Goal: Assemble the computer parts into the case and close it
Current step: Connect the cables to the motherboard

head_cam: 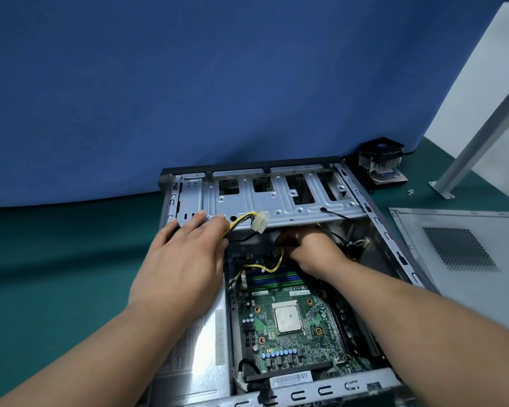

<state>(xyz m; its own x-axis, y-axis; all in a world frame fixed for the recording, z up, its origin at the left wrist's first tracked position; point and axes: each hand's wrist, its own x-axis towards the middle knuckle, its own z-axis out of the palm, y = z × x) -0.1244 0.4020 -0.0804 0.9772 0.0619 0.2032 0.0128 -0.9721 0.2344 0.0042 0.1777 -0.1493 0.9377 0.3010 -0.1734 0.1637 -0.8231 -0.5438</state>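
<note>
We look down into the open computer case (373, 221), which lies on its side on the green tabletop (56, 259) with its drive cage (276, 201) toward the far edge, against the blue partition (188, 83). The motherboard (288, 333) sits flat in the case floor, its bare processor (285, 319) exposed and no cooler yet fitted.

Our left hand (182, 265) rests over the near left corner of the drive cage, fingers loosely bent around a yellow-and-black cable bundle (241, 220) that ends in a white power connector (260, 223), held raised above the board. Our right hand (312, 251) reaches deep under the cage, fingers curled around something dark; what it grips we cannot tell, as the cage and the hand itself hide it.

The connector's long axis runs roughly upright, tilted slightly, with the cable trailing back toward the left hand. Its likely socket lies below and nearer to us, on the board, so we judge the left hand must bring it downward and inward. A second thin yellow wire (276, 264) loops across the memory slots (276, 280) between the hands.

The heatsink fan (382, 160) waits at the far right of the tabletop, beyond the case corner; the side panel (453, 259) lies flat on the right. Most assembly remains, by our estimate.
</note>
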